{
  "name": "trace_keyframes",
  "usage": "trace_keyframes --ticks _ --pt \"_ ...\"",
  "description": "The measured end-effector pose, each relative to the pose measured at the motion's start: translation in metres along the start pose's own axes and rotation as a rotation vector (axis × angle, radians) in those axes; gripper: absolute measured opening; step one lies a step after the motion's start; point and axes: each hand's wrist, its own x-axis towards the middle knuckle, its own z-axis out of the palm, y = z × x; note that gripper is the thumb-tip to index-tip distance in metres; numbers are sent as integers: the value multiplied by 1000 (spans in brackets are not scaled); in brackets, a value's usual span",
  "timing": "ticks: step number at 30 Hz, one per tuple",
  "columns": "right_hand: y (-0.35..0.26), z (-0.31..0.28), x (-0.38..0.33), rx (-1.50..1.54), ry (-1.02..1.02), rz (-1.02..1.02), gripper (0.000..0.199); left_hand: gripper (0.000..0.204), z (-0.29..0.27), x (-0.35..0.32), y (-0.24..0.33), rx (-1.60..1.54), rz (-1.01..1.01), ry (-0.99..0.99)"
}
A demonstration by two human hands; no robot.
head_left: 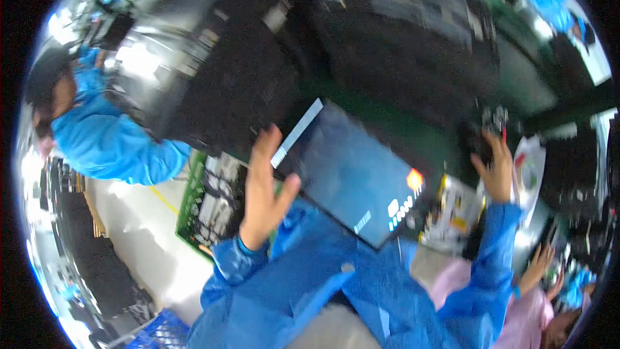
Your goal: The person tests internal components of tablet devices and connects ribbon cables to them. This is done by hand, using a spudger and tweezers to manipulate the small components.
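Note:
A flat rectangular screen panel (352,171) with a dark, bluish glossy face lies tilted in front of me, close to my body. A pale strip runs along its far left edge, and small bright marks show near its right corner. Beside that left edge my left hand (261,190) is raised, thumb and fingers apart; whether it touches the panel I cannot tell. My right hand (497,171) reaches out to the right of the panel, thumb and fingers spread, next to a dark blurred item and some small tools (496,117). It shows nothing held.
Large stacks of dark panels (407,45) fill the far side of the green bench. A green crate (192,213) of parts stands at left. Yellow-and-white packaging (452,210) sits right of the panel. A co-worker in blue (110,139) works at left; another person in pink (526,317) is lower right.

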Motion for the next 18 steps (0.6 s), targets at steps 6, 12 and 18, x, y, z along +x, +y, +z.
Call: trace_keyframes --ticks 6,12,18 --pt "-7 -4 -1 5 -32 127 65 68 -2 6 8 -24 -3 -24" --pt "-6 -1 -3 24 11 47 67 68 2 3 10 -75 -8 -9" --pt "-5 -2 0 53 -4 52 64 68 0 2 11 -67 -28 -4"
